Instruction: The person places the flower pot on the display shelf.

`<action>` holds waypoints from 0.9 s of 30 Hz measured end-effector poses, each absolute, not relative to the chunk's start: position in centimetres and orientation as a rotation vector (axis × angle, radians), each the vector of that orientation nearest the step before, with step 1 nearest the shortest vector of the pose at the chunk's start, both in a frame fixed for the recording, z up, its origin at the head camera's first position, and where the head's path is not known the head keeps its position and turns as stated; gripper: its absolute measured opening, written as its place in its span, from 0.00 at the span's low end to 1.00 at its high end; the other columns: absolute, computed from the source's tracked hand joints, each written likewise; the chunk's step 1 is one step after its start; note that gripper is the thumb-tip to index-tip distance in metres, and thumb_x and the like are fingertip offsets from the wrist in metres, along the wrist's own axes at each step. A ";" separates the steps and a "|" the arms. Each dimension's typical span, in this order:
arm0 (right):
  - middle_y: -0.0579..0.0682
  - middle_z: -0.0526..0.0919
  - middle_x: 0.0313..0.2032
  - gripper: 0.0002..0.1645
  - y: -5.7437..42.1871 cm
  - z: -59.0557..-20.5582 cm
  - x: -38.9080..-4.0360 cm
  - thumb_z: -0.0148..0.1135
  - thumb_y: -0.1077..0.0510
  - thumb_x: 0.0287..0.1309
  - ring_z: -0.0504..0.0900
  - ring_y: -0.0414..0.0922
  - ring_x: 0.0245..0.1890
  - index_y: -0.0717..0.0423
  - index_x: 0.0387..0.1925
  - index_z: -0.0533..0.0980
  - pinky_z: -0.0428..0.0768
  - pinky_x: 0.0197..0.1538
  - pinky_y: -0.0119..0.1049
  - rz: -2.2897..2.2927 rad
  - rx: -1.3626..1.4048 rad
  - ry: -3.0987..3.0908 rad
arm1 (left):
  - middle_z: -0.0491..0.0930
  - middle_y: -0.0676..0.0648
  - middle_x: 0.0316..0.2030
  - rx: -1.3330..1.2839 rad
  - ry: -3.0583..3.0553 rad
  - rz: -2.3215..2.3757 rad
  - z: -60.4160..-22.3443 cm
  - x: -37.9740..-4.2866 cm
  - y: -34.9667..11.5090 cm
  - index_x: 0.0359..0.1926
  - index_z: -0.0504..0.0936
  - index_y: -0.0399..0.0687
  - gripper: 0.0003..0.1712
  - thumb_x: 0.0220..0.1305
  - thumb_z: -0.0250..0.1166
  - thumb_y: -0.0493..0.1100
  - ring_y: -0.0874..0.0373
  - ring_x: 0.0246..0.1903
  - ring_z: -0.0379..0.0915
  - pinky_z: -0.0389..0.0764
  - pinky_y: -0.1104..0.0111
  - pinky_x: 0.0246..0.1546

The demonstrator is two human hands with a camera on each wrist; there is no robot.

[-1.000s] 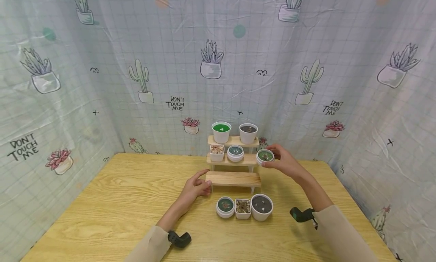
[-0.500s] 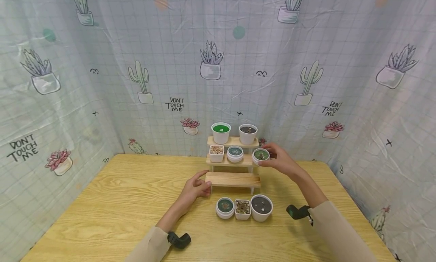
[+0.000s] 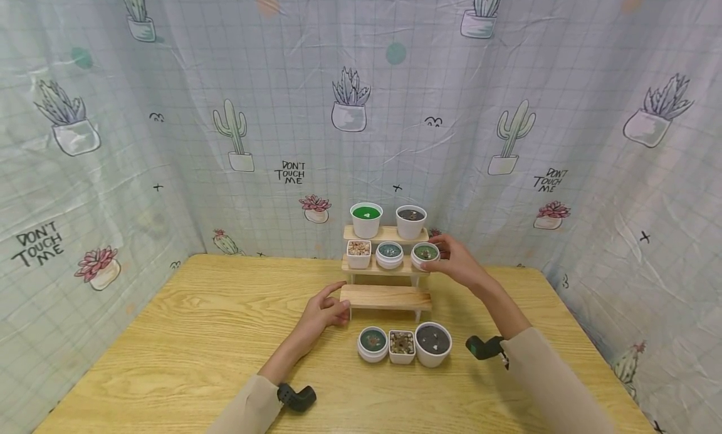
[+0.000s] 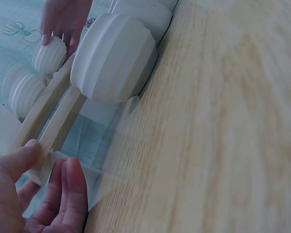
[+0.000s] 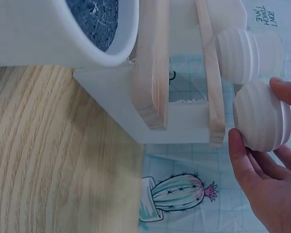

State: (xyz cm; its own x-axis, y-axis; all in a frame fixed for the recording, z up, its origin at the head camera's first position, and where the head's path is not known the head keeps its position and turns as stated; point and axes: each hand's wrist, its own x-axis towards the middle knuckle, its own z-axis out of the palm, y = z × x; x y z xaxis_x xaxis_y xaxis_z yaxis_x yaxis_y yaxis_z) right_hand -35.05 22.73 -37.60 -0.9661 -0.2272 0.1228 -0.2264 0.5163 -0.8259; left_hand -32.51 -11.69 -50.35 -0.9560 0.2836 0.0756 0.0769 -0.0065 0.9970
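Observation:
A three-tier wooden plant stand point(image 3: 386, 296) stands on the table. My left hand point(image 3: 321, 315) grips the left end of its lowest step, thumb against the wood and fingers round the white side support, as the left wrist view shows. My right hand point(image 3: 459, 264) holds a small round white plant pot point(image 3: 425, 256) with a green top at the right end of the middle step. In the right wrist view this ribbed pot point(image 5: 262, 115) sits between thumb and fingers. Beside it on that step are a round pot point(image 3: 389, 255) with a blue-green top and a square pot point(image 3: 358, 254) of pebbles.
Two taller white pots, one green-topped point(image 3: 366, 220) and one dark-topped point(image 3: 411, 222), occupy the top step. In front of the stand sit a round pot point(image 3: 373, 344), a square pebble pot point(image 3: 402, 347) and a large dark-topped pot point(image 3: 433, 344). A printed curtain point(image 3: 271, 58) hangs behind.
My right hand has moved left with the green-topped pot, from beyond the middle step's right end to beside the blue-green pot. My left hand has stayed on the stand.

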 end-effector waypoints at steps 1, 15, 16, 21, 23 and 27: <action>0.68 0.73 0.66 0.44 22.6 -37.6 -35.1 0.73 0.52 0.61 0.76 0.61 0.62 0.66 0.70 0.63 0.78 0.59 0.45 -1.486 -0.406 2.736 | 0.84 0.46 0.37 0.386 2.103 2.095 -50.4 -32.5 -11.7 0.78 0.63 0.47 0.38 0.72 0.67 0.46 0.58 0.37 0.83 0.88 0.68 0.40; 0.67 0.75 0.64 0.41 21.8 -38.0 -35.6 0.73 0.51 0.60 0.77 0.61 0.61 0.62 0.68 0.66 0.78 0.58 0.47 -1.481 -0.390 2.761 | 0.84 0.44 0.37 0.396 2.095 2.089 -50.3 -32.6 -11.7 0.78 0.62 0.47 0.39 0.72 0.67 0.46 0.57 0.37 0.83 0.88 0.67 0.41; 0.67 0.75 0.64 0.41 21.8 -38.0 -35.7 0.73 0.51 0.60 0.77 0.61 0.61 0.62 0.68 0.66 0.78 0.59 0.48 -1.479 -0.391 2.761 | 0.84 0.44 0.37 0.394 2.095 2.089 -50.3 -32.6 -11.7 0.78 0.62 0.47 0.39 0.72 0.67 0.47 0.57 0.37 0.83 0.88 0.67 0.41; 0.66 0.76 0.63 0.40 21.7 -38.2 -35.9 0.74 0.51 0.60 0.77 0.60 0.61 0.62 0.67 0.66 0.78 0.60 0.49 -1.474 -0.394 2.768 | 0.84 0.44 0.37 0.384 2.094 2.091 -50.3 -32.6 -11.7 0.78 0.63 0.48 0.38 0.72 0.67 0.47 0.57 0.38 0.83 0.88 0.67 0.42; 0.65 0.77 0.62 0.40 21.6 -38.2 -35.9 0.74 0.51 0.59 0.78 0.59 0.60 0.62 0.67 0.67 0.78 0.60 0.48 -1.471 -0.396 2.770 | 0.84 0.45 0.37 0.384 2.093 2.093 -50.3 -32.6 -11.7 0.78 0.63 0.49 0.38 0.72 0.67 0.47 0.57 0.38 0.83 0.88 0.67 0.42; 0.64 0.78 0.60 0.39 21.5 -38.3 -36.0 0.74 0.51 0.60 0.79 0.57 0.58 0.63 0.66 0.68 0.79 0.58 0.45 -1.457 -0.417 2.783 | 0.84 0.45 0.37 0.383 2.091 2.097 -50.3 -32.6 -11.7 0.77 0.63 0.50 0.38 0.72 0.67 0.47 0.56 0.38 0.84 0.88 0.67 0.42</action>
